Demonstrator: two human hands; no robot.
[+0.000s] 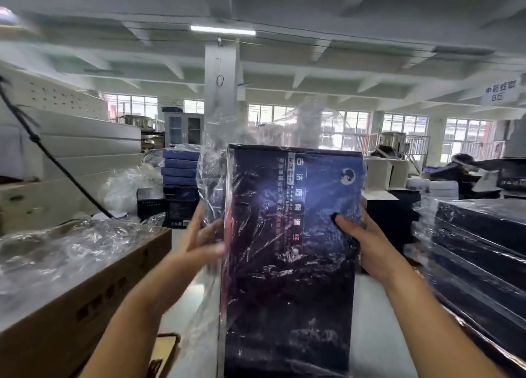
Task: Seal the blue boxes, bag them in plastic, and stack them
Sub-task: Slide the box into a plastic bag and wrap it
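Blue box [290,249] is standing upright dead center of the frame, already inside a clear plastic bag [212,161] that bunches up loose above its top edge. Right hand [361,241] has a grip on the box's right edge, thumb pressed on the front face. Left hand [199,244] is blurry, but its fingers look spread and flat against the bag at the left edge. Stack of bagged boxes [478,241] sits at right, and a cardboard carton [85,292] at lower left.
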